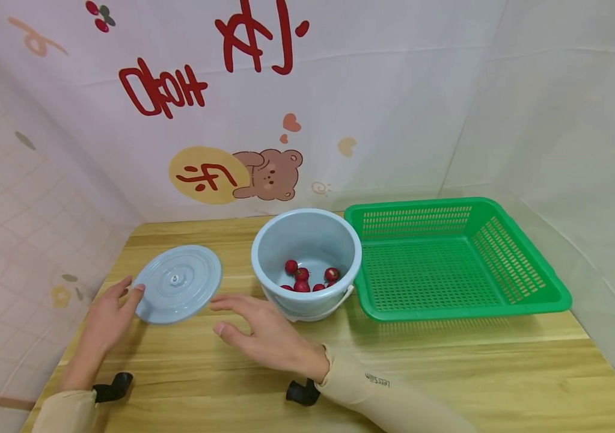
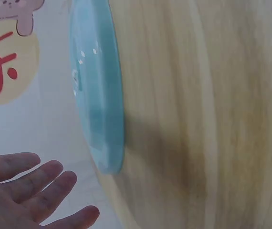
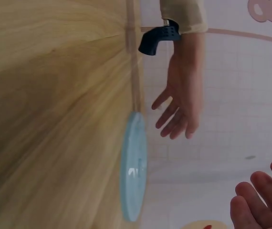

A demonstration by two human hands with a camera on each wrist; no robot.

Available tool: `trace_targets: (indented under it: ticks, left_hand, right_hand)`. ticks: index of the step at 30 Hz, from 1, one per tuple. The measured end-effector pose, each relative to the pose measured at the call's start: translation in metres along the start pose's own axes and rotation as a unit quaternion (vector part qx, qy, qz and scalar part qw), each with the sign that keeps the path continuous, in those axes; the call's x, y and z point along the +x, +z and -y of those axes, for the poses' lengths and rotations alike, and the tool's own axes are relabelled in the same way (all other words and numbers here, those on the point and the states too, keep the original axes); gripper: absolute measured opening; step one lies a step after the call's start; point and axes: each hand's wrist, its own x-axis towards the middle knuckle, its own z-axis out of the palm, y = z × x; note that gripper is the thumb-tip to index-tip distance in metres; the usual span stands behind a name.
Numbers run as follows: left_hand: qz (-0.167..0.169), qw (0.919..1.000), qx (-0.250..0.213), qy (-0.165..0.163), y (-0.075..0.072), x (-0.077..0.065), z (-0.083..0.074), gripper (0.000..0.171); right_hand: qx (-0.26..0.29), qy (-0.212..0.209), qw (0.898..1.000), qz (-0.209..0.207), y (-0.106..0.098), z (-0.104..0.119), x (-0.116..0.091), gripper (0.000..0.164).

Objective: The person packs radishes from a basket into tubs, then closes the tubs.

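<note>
Lid (image 1: pixel 178 283) flat on tabletop (image 1: pixel 448 373), at 9 o'clock of bucket (image 1: pixel 307 252) with red fruits. Left hand (image 1: pixel 107 316) at lid's 8 o'clock edge, fingers straight, spread, touching or just off rim. Right hand (image 1: pixel 264 331) at lid's 4 o'clock, fingers relaxed, holding nothing; left nearer.

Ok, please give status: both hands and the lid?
Left hand open beside lid. Right hand open, holding nothing. Lid flat on table, off bucket. Nothing in the way.
</note>
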Motion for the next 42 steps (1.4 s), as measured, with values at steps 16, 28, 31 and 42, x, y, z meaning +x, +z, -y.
trace_targets:
  ticks: [16,28,31,42]
  left_hand:
    - [0.043,0.9984,0.023,-0.027,-0.003,0.027,0.019,0.078]
    - [0.077,0.9952,0.051,-0.032,-0.003,0.040,0.030,0.085]
    - [0.083,0.9944,0.055,-0.036,-0.002,0.043,0.030,0.086]
    - [0.093,0.9916,0.082,-0.038,-0.002,0.049,0.024,0.086]
  right_hand:
    - [0.040,0.137,0.989,-0.025,0.035,-0.021,0.031,0.048]
    - [0.071,0.218,0.971,-0.064,0.057,-0.042,0.058,0.054]
    - [0.067,0.226,0.969,-0.072,0.061,-0.046,0.064,0.055]
    - [0.066,0.274,0.954,-0.100,0.069,-0.056,0.084,0.059]
